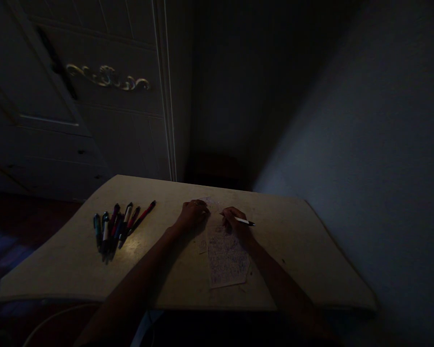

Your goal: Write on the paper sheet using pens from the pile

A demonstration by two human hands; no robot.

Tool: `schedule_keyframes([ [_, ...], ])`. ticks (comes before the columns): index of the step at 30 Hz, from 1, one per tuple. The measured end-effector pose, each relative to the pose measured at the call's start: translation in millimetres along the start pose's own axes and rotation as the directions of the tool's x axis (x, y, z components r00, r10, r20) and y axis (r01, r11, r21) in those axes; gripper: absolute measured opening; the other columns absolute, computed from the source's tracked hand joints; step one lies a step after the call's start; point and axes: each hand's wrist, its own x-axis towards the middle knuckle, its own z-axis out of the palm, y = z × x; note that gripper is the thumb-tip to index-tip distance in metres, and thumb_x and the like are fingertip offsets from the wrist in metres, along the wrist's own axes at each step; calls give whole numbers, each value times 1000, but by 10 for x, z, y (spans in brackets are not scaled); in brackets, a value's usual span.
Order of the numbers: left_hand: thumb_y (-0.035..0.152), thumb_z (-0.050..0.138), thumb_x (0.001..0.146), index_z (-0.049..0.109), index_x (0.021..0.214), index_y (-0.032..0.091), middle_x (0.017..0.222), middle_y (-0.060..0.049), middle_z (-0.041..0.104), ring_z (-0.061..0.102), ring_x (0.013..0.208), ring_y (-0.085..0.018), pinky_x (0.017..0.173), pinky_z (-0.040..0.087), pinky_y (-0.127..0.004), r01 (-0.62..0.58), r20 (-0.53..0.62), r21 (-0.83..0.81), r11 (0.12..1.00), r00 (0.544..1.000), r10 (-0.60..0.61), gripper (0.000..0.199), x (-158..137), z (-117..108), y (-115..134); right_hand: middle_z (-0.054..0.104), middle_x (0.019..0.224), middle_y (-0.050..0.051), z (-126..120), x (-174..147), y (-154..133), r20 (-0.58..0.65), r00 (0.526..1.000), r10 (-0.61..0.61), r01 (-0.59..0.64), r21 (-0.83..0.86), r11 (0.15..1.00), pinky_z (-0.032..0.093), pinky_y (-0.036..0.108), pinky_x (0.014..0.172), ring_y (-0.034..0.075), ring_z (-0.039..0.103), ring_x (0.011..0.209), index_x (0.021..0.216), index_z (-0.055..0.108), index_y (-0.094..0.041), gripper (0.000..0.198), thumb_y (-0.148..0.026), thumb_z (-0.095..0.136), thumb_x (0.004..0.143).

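Note:
In my right hand (235, 221) is a white pen (245, 221) with a dark end, its tip pointing left at the upper part of a sheet of paper (228, 260). Dense small handwriting covers most of that sheet, though the dim light makes it unreadable. My left hand (194, 213) lies on the paper's upper left edge, fingers slightly bent and apart, holding nothing that I can see. Beneath the sheet, the edge of a second paper (202, 245) shows on the left.
A loose pile of several pens (115, 226) lies at the left of the pale table (285, 231). Behind it stands a panelled cabinet (130, 135) with an ornate handle (108, 77). A wall (383, 144) borders the right side. A cable (54, 315) hangs at the lower left.

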Motion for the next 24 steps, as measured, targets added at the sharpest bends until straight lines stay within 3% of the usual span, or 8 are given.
schedule_keyframes([
  [3,30,58,86,75,96,25,119,-7,67,59,113,-25,97,41,-43,1,-3,-19,1000,1000,-1,21,-2,0,-1,65,63,-2,39,-37,1,17,1000,4,-4,9,1000,45,21,47,11,57,50,99,61,-21,30,-43,64,79],
  [7,30,59,84,75,95,24,116,-7,69,60,111,-24,98,42,-40,46,-27,-51,998,998,-48,20,12,2,8,72,83,3,58,-52,7,-1,1000,-1,1,-64,998,51,22,54,15,67,65,98,64,-20,32,-42,70,75],
  [13,31,57,85,76,95,23,114,-6,70,61,108,-24,95,45,-37,56,-32,-81,995,998,-58,23,35,31,-13,67,61,2,112,5,45,-92,995,32,-51,-205,978,47,23,44,17,65,51,83,70,-17,32,-47,67,74],
  [24,29,57,84,76,94,24,115,-7,69,62,109,-25,98,43,-40,42,-41,-51,998,998,-44,22,45,59,-37,67,59,0,158,66,32,-92,996,15,-49,-377,925,51,23,51,17,68,54,82,70,-18,23,-40,66,76],
])
